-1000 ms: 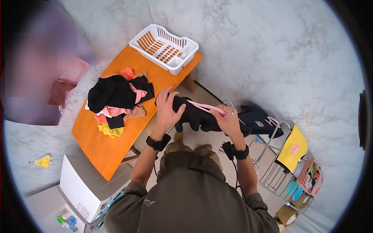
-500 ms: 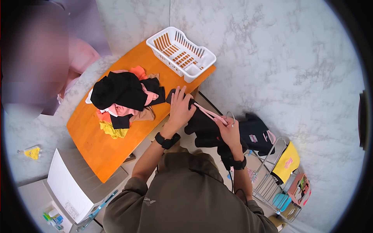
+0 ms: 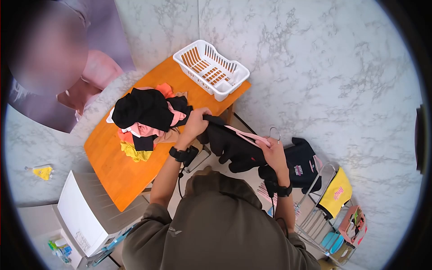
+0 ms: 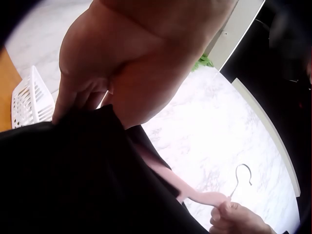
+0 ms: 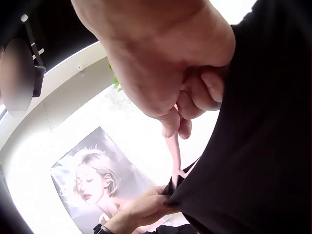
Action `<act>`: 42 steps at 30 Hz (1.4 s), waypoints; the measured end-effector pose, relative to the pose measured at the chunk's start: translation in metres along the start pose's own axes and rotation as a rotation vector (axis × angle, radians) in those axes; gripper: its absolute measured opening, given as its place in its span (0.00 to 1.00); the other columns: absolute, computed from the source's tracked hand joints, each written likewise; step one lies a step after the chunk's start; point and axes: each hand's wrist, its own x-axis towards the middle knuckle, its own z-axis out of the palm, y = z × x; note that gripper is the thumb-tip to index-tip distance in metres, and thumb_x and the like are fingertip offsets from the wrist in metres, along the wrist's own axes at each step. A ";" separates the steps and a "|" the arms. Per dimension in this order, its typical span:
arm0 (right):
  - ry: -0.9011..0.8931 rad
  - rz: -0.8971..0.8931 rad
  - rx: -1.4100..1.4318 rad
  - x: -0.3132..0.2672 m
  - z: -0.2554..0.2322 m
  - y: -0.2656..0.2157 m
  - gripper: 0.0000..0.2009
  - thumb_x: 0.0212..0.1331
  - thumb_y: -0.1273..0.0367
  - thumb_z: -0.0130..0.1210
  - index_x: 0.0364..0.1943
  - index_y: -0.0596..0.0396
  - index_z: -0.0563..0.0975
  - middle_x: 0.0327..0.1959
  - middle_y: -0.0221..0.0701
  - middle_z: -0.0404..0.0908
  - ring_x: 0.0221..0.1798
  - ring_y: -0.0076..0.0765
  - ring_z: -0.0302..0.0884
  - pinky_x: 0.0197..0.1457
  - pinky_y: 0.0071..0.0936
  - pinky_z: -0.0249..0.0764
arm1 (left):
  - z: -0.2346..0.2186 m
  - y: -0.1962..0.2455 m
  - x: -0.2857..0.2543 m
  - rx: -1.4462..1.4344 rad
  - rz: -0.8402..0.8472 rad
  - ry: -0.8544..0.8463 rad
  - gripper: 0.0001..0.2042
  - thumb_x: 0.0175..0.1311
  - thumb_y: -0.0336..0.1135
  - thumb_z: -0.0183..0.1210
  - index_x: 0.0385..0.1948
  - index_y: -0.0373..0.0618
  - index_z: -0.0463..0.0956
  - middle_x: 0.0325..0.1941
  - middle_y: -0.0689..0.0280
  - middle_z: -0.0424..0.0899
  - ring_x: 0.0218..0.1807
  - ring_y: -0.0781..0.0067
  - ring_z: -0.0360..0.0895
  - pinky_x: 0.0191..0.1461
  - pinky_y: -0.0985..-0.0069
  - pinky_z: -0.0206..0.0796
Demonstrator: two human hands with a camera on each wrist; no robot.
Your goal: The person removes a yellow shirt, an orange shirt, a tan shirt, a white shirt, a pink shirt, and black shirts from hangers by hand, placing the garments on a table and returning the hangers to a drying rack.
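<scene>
A black garment (image 3: 235,148) hangs in front of the person with a pink clothes hanger (image 3: 245,134) partly inside its opening. My right hand (image 3: 275,156) pinches the hanger just beside its metal hook (image 3: 276,133). At the garment's far end, my left hand (image 3: 196,123) grips the cloth edge between thumb and fingers. In the left wrist view, one arm of the pink hanger (image 4: 168,174) runs into the opening beneath the left hand (image 4: 122,63). The right wrist view shows the right hand's curled fingers (image 5: 195,97) over the hanger, with black cloth alongside.
Piled clothes (image 3: 144,110) lie on an orange table (image 3: 114,175), with a white basket (image 3: 234,85) at its far end. To the right stands a metal rack (image 3: 315,220) bearing a yellow cloth (image 3: 336,192). Another dark garment (image 3: 299,164) hangs beside it.
My left hand has gone from lying spread over the black cloth to gripping its edge. The garment now hangs more stretched out between both hands, while the right hand keeps hold of the hanger.
</scene>
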 end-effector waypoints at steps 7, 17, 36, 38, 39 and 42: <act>-0.078 -0.052 0.074 -0.003 -0.014 0.018 0.12 0.59 0.65 0.55 0.34 0.62 0.78 0.21 0.42 0.75 0.21 0.35 0.68 0.29 0.27 0.66 | -0.017 -0.027 0.010 -0.414 -0.250 -0.299 0.11 0.43 0.15 0.52 0.28 0.37 0.79 0.25 0.70 0.80 0.28 0.81 0.75 0.32 0.82 0.67; -0.149 -0.054 0.222 -0.014 -0.046 0.030 0.09 0.58 0.70 0.55 0.33 0.65 0.78 0.21 0.29 0.75 0.26 0.17 0.65 0.30 0.20 0.64 | -0.022 -0.012 -0.008 -0.808 -0.415 -0.609 0.17 0.47 0.15 0.47 0.39 0.37 0.76 0.37 0.67 0.81 0.38 0.80 0.77 0.39 0.86 0.68; 0.458 -0.303 1.042 0.017 -0.030 0.012 0.12 0.67 0.67 0.46 0.26 0.58 0.68 0.15 0.20 0.60 0.18 0.14 0.53 0.21 0.19 0.51 | 0.019 0.033 -0.032 -0.642 -0.252 -0.325 0.14 0.43 0.12 0.46 0.29 0.40 0.72 0.27 0.72 0.75 0.30 0.84 0.72 0.32 0.87 0.62; 0.607 -0.325 1.004 0.021 -0.039 0.013 0.15 0.68 0.68 0.43 0.22 0.56 0.64 0.14 0.20 0.57 0.17 0.13 0.51 0.20 0.21 0.48 | 0.017 0.034 -0.042 -0.662 -0.278 -0.259 0.14 0.43 0.12 0.45 0.29 0.40 0.72 0.27 0.72 0.75 0.31 0.83 0.73 0.33 0.86 0.62; 0.610 -0.326 1.005 0.021 -0.041 0.022 0.15 0.68 0.68 0.43 0.22 0.56 0.64 0.14 0.20 0.57 0.17 0.13 0.51 0.20 0.21 0.48 | 0.013 0.036 -0.044 -0.680 -0.302 -0.196 0.14 0.43 0.11 0.45 0.29 0.40 0.71 0.27 0.72 0.76 0.31 0.82 0.73 0.34 0.86 0.63; 0.612 -0.242 0.671 0.018 -0.030 0.067 0.13 0.68 0.68 0.43 0.23 0.57 0.66 0.14 0.20 0.58 0.17 0.12 0.52 0.19 0.19 0.47 | -0.014 0.045 -0.040 -0.885 -0.188 0.010 0.15 0.43 0.10 0.44 0.32 0.40 0.70 0.29 0.70 0.76 0.34 0.81 0.74 0.37 0.86 0.64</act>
